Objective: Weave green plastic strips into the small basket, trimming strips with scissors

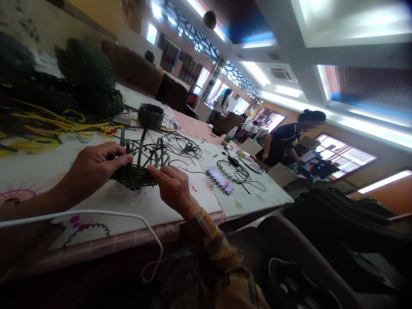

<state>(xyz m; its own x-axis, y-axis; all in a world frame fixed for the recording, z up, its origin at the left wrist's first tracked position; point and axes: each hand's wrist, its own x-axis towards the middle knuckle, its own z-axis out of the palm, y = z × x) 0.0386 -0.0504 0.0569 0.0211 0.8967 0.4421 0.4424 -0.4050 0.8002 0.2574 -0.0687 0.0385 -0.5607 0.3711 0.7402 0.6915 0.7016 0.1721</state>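
Observation:
A partly woven dark green basket (139, 176) is held low over the table between my two hands, with loose upright strips standing from its rim. My left hand (99, 165) pinches the left side of the rim between thumb and fingers. On the right side, my right hand (172, 184) grips the woven edge, its index finger and thumb closed on it. Just beyond stands a small finished-looking woven basket (151, 116) of the same dark green. Long dark strips (180, 143) lie loose behind my right hand, with scissors (189, 148) among them.
Yellow and coloured strips (48, 124) and larger dark green woven pieces (86, 73) lie at the left. A phone (220, 180), coiled black cord (238, 165) and bottle (231, 134) are to the right. A white cable (128, 214) crosses in front. A person (283, 141) leans over farther right.

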